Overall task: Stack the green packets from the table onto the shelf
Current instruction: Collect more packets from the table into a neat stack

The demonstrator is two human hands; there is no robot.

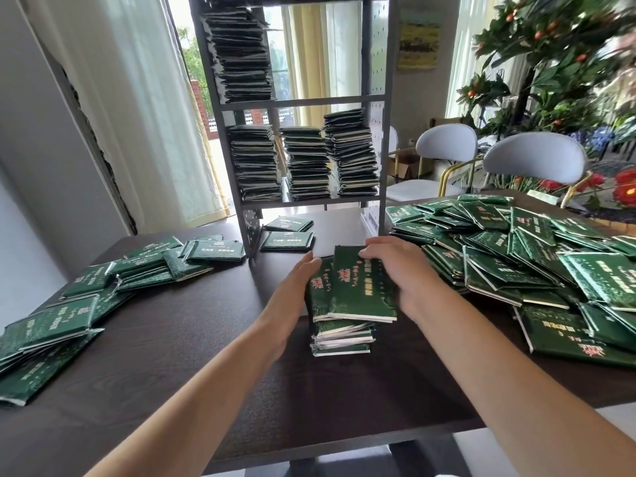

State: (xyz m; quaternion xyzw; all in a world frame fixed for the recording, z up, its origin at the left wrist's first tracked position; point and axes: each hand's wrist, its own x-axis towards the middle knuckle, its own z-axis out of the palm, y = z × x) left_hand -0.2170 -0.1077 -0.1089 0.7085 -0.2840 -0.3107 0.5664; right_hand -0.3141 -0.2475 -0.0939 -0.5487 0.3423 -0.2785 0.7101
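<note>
A short stack of glossy green packets rests on the dark wooden counter, before the grey metal shelf. The left hand presses flat-fingered against its left side; the right hand curls its grip over the top packet.

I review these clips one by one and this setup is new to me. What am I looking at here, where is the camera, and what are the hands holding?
There is no machine here: a person works with bare hands, and the single picture comes from a camera worn on the head, looking forward and down. The left hand lies flat against the side of a small stack of green packets on the dark table. The right hand curls over the stack's top and far side. Loose packets lie in a big pile on the right and a scattered group on the left. Behind stands a metal shelf, already holding four tall stacks.
</note>
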